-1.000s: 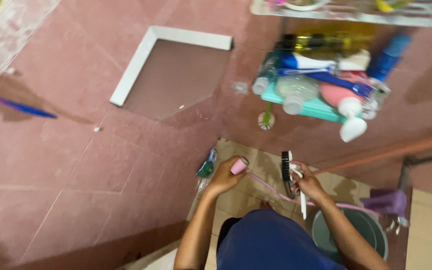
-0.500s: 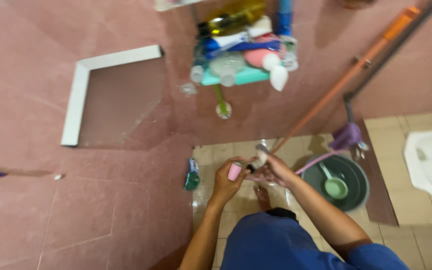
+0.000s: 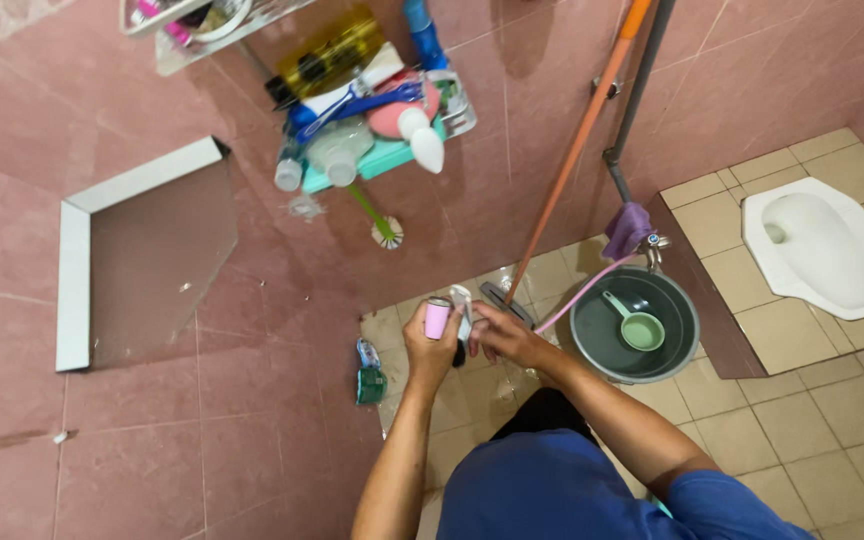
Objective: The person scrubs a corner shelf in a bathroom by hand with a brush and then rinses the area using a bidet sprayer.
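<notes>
- Pink and small, a cylindrical container (image 3: 437,318) stands upright in the left hand (image 3: 430,345), whose fingers are curled shut around its lower part, so that the top end shows above the knuckles.
- Just right of the container, the right hand (image 3: 503,335) is closed on a slim white tool (image 3: 463,312), seemingly a toothbrush or a razor; its pale head rises beside the container's top, touching or almost touching it, and I cannot tell which.
- Both hands meet in front of the person's chest, above the beige floor tiles (image 3: 812,400), near the foot of the pink tiled wall (image 3: 252,420).
- A dark stick-like part hangs below the two hands; what it belongs to is unclear.
- On the floor by the wall, down and left of the left hand, lies a small green and blue packet (image 3: 369,372), apart from the fingers.
- Right of the right hand stands a dark green bucket (image 3: 592,335) with a light green dipper (image 3: 635,324) inside, and a pink hose (image 3: 580,296) runs to its rim.
- An orange mop handle (image 3: 577,150) leans on the wall above the hands.
- Higher on the wall, a teal shelf (image 3: 377,160) carries bottles and tubes, and a green brush (image 3: 377,222) hangs under it.
- A white squat toilet (image 3: 818,247) sits on the raised floor at the far right.
</notes>
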